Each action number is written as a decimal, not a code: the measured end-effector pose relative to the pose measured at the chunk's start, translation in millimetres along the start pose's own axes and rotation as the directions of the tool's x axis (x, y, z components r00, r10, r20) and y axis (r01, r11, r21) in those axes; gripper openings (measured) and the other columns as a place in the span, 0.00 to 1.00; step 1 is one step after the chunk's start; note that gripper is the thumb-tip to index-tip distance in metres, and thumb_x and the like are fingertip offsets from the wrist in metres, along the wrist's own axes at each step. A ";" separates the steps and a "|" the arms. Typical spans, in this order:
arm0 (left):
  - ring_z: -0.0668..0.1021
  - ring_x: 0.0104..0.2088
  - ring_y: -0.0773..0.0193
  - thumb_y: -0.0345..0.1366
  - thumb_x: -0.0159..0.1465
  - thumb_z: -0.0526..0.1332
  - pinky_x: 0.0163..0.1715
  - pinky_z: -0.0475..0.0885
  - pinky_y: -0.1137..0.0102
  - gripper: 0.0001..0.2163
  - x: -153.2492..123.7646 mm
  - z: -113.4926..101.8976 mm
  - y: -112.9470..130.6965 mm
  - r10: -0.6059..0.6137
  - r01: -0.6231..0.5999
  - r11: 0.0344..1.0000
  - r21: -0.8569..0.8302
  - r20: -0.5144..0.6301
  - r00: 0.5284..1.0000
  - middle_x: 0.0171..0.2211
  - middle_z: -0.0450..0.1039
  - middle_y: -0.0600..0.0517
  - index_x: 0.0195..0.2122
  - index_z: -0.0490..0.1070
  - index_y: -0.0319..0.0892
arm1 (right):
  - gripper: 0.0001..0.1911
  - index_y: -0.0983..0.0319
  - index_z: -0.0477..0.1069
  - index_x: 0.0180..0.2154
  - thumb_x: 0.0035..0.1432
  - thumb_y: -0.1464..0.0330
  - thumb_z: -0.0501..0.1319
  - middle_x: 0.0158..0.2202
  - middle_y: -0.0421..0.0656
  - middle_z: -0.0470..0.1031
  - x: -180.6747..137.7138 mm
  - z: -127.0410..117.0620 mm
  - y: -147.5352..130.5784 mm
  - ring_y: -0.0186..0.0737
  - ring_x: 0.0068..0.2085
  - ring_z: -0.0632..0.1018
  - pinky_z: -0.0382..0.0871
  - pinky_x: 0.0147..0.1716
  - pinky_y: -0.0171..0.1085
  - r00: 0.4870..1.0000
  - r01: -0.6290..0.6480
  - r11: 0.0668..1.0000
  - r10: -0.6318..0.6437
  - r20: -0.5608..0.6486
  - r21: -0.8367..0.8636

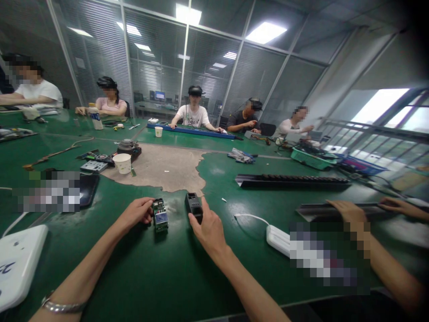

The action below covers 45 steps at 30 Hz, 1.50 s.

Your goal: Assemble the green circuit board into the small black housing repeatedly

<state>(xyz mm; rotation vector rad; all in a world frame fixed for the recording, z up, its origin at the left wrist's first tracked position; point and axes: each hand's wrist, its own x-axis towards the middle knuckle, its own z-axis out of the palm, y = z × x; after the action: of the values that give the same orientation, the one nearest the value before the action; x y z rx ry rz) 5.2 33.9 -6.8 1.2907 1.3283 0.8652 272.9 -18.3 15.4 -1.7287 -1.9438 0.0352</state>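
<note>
Over the green counter [150,277], the left hand [138,211] is reaching forward, curling its fingers at the circuit board [161,218]; whether they are pinching, I cannot tell. The right hand [211,227] is pinching the black case [192,204], right of the board.

From the lower left, the bare left forearm [92,270] slants up to a curled left hand [139,211]; from bottom right of centre, the bare right forearm [250,284] meets a gripping right hand [212,229].
</note>
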 end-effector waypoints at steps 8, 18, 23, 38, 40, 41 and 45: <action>0.75 0.19 0.67 0.43 0.61 0.59 0.18 0.70 0.74 0.21 2.9 0.4 -1.8 -0.043 0.042 0.998 -0.037 -0.048 0.998 0.24 0.72 0.53 0.52 0.67 0.38 | 0.45 0.71 0.43 0.65 0.56 0.58 0.61 0.58 0.59 0.63 -7.0 8.8 6.7 0.54 0.54 0.69 0.64 0.52 0.48 0.994 0.072 0.991 -0.062 -0.091 0.112; 0.75 0.20 0.68 0.45 0.63 0.57 0.19 0.70 0.74 0.21 0.2 0.2 -0.7 0.003 -0.003 1.000 -0.017 -0.007 1.000 0.25 0.71 0.54 0.53 0.66 0.38 | 0.33 0.66 0.52 0.63 0.60 0.62 0.57 0.49 0.52 0.75 1.1 0.1 -3.1 0.47 0.48 0.76 0.68 0.48 0.43 0.999 -0.026 0.927 0.036 -0.022 0.374; 0.75 0.19 0.67 0.45 0.62 0.58 0.19 0.71 0.73 0.21 1.8 -0.2 -3.8 0.010 -0.010 0.999 -0.039 -0.004 1.000 0.25 0.71 0.54 0.52 0.66 0.37 | 0.35 0.66 0.52 0.63 0.60 0.59 0.58 0.46 0.50 0.76 3.3 -10.3 -40.4 0.43 0.43 0.79 0.72 0.42 0.38 0.999 -0.028 0.824 0.008 0.039 0.567; 0.74 0.18 0.67 0.49 0.59 0.60 0.18 0.69 0.74 0.20 1.7 -1.7 -5.8 0.068 -0.068 0.993 -0.094 -0.003 0.998 0.22 0.69 0.55 0.45 0.71 0.38 | 0.40 0.69 0.46 0.64 0.59 0.58 0.59 0.41 0.53 0.77 -2.3 -1.6 -102.4 0.50 0.41 0.78 0.70 0.41 0.42 0.993 0.086 0.976 -0.100 0.065 0.198; 0.74 0.18 0.67 0.51 0.59 0.59 0.17 0.68 0.75 0.21 0.8 -1.4 -5.1 0.074 -0.073 0.993 -0.089 -0.001 0.997 0.21 0.69 0.56 0.44 0.71 0.38 | 0.40 0.70 0.44 0.65 0.59 0.59 0.58 0.41 0.53 0.76 -4.2 -0.2 -103.7 0.50 0.41 0.78 0.70 0.41 0.42 0.992 0.099 0.981 -0.111 0.066 0.166; 0.73 0.17 0.67 0.51 0.59 0.59 0.17 0.68 0.75 0.22 0.7 -1.3 -4.8 0.074 -0.074 0.994 -0.080 0.000 0.997 0.20 0.69 0.56 0.44 0.71 0.38 | 0.40 0.70 0.44 0.65 0.59 0.59 0.58 0.42 0.54 0.76 -5.2 0.5 -103.9 0.50 0.41 0.78 0.70 0.41 0.42 0.991 0.108 0.982 -0.119 0.065 0.154; 0.72 0.16 0.67 0.53 0.59 0.58 0.15 0.66 0.75 0.22 1.6 -1.7 -4.9 0.084 -0.083 0.996 -0.037 0.006 0.996 0.19 0.68 0.56 0.43 0.71 0.38 | 0.41 0.71 0.43 0.65 0.59 0.59 0.58 0.41 0.54 0.75 -8.4 3.1 -103.2 0.51 0.40 0.77 0.70 0.40 0.42 0.986 0.139 0.983 -0.148 0.072 0.119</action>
<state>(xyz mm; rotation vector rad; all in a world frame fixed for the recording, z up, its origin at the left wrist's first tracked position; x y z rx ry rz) 2.6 34.9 -11.5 1.3271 1.2547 0.9378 177.5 -43.6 46.9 -1.5318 -2.0777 0.1630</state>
